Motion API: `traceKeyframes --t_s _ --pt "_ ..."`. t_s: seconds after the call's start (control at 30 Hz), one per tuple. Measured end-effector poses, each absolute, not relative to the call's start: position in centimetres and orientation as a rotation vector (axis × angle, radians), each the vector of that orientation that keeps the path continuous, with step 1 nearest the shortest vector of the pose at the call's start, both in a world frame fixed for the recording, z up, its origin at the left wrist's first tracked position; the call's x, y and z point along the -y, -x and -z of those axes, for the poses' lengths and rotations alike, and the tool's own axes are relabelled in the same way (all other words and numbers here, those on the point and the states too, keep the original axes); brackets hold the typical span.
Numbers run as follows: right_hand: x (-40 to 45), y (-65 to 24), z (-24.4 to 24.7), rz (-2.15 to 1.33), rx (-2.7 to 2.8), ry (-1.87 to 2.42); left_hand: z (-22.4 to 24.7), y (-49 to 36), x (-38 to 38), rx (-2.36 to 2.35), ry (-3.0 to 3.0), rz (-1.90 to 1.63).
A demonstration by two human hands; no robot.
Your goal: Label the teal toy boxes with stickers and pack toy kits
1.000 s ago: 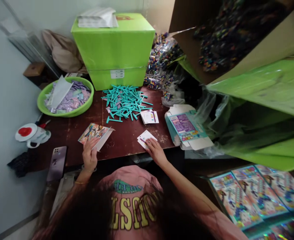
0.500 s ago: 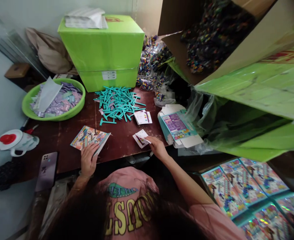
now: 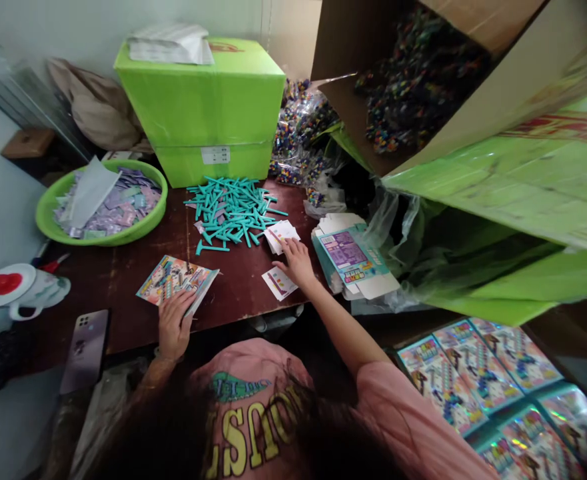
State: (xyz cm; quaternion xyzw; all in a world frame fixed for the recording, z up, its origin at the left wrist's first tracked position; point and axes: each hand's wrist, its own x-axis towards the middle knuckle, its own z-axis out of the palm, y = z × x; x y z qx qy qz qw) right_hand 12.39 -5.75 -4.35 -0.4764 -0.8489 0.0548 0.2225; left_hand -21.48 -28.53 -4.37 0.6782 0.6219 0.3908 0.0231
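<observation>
My left hand (image 3: 174, 321) grips the near edge of a flat, colourful printed carton (image 3: 173, 279), fingers across its top and thumb by the white right end. My right hand (image 3: 298, 263) reaches over the table with its fingers apart, their tips at the upper stack of white printed cards (image 3: 279, 232). Whether a card is pinched there is not visible, but the hand looks open. Below that hand lies a second small pile of cards (image 3: 279, 285). Just beyond the cards is a heap of teal hammer-shaped plastic sticks (image 3: 233, 207).
A green basin (image 3: 138, 230) of small packets stands left, near a lidded mug (image 3: 43, 290) and a phone (image 3: 86, 350). A green carton (image 3: 208, 113) stands behind. Flattened boxes (image 3: 356, 257) lie right, beside open cartons with bead bags (image 3: 408, 87). Printed packs (image 3: 478, 373) fill the lower right.
My right hand has moved up and away from the lower card pile, where it pinched a card, to the upper stack, and its fingers have spread. My left hand stays on the carton.
</observation>
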Motion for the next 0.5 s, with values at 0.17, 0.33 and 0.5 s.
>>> traceKeyframes --t_s 0.17,0.33,0.5 --pt "10.5 -14.7 7.1 -0.352 2.419 1.170 4.2 22.1 29.2 -1.926 -2.029 -1.316" --pt "16.2 -18.3 9.3 -0.390 2.714 0.922 4.4 22.5 29.0 -1.915 -2.070 -1.261" --pt "17.6 -19.1 9.0 -0.502 2.413 0.874 4.6 22.6 28.6 -1.920 -2.087 -1.261"
